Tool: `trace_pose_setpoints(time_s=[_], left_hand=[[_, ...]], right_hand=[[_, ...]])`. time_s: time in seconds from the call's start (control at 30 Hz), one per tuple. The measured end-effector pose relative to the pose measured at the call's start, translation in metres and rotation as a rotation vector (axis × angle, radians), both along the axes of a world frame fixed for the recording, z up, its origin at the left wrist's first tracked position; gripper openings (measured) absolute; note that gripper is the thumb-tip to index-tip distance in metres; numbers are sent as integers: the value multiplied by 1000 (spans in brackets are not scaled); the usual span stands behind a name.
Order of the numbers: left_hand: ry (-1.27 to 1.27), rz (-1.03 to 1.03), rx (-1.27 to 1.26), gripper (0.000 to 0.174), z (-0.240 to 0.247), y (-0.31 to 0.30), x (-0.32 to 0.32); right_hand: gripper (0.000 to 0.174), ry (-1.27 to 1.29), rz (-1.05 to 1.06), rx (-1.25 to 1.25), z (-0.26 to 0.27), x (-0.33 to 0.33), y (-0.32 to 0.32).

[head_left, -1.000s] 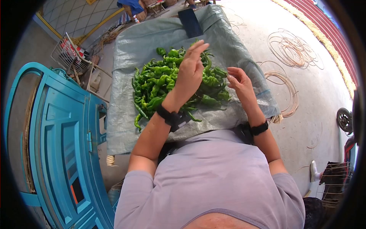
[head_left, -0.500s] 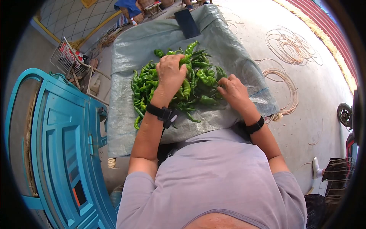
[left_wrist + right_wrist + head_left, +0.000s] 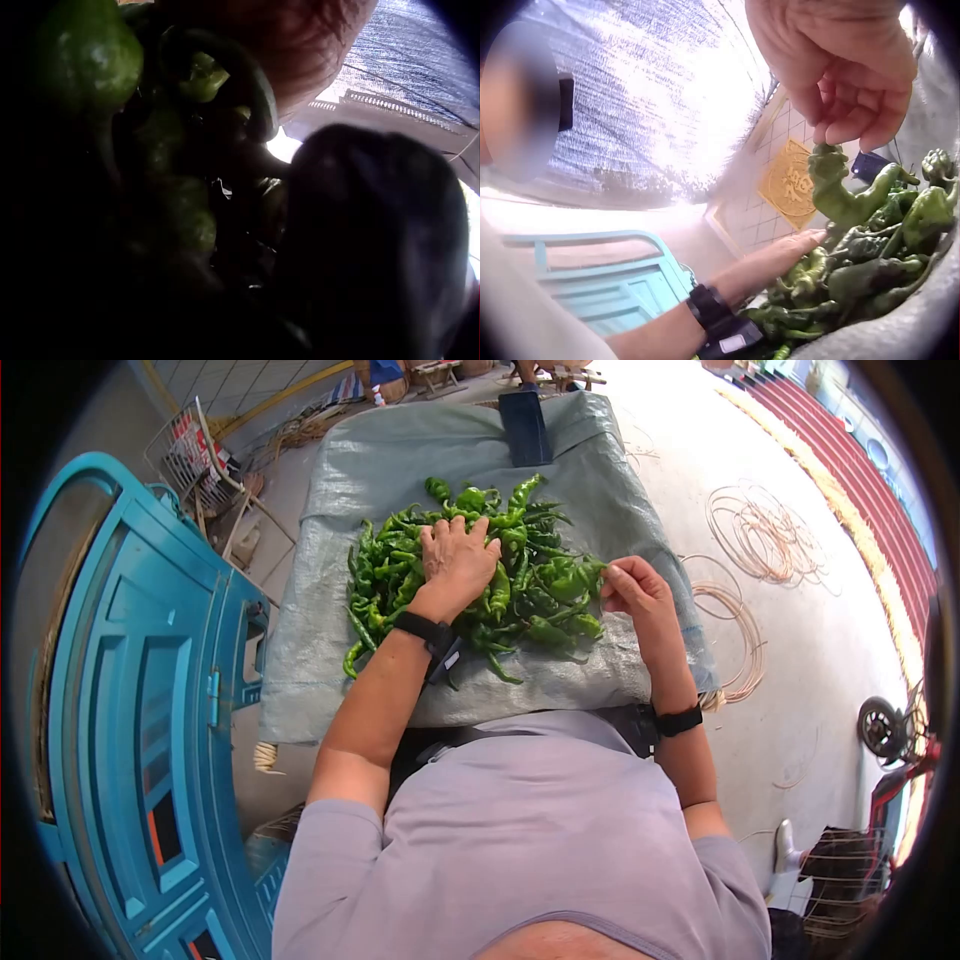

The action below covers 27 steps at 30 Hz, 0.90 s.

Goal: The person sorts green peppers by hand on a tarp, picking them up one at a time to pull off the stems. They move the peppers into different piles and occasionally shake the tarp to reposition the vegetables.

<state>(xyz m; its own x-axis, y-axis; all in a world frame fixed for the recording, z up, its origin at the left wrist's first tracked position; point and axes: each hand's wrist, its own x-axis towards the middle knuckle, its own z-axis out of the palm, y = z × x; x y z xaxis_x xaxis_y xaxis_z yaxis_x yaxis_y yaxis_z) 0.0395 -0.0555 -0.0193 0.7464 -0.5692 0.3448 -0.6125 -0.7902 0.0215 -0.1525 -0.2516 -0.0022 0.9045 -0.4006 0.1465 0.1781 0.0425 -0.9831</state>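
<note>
A heap of green chili peppers [image 3: 385, 575] lies on a grey-green woven plastic sheet [image 3: 330, 670] in the head view. My left hand [image 3: 458, 565] rests palm down on the heap, fingers spread over the peppers. At the right side of the heap, my right hand [image 3: 638, 592] pinches one end of a green pepper [image 3: 840, 199] between thumb and fingertips. That pepper is wrinkled and curved; in the right wrist view it hangs from the fingertips, its lower part overlapping the heap. The left wrist view is dark, with a few peppers [image 3: 94, 60] close to the lens.
A dark phone-like slab [image 3: 525, 430] lies at the sheet's far edge. To the left stands a blue metal gate-like panel [image 3: 150, 690]. Coils of thin cane [image 3: 770, 530] lie on the floor at right, and a wire basket [image 3: 200, 470] stands at far left.
My left hand came down from above the peppers onto the heap and spread its fingers. The right hand reached into the heap's right edge, then drew back right, pinching a pepper.
</note>
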Motion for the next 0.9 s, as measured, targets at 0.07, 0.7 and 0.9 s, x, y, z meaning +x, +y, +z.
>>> trace_pose_setpoints(time_s=[0.07,0.7,0.9], left_hand=[[10,8,-15,49,2,0,-3],[-31,23,-81,46,-8,0,-2],[-29,3,-109,45,-9,2,-3]], right_hand=[[16,-17,-12,35,7,2,-5],[48,545,-209,-1186,-27,29,-17],[43,532,-232,-1164,-40,31,-27]])
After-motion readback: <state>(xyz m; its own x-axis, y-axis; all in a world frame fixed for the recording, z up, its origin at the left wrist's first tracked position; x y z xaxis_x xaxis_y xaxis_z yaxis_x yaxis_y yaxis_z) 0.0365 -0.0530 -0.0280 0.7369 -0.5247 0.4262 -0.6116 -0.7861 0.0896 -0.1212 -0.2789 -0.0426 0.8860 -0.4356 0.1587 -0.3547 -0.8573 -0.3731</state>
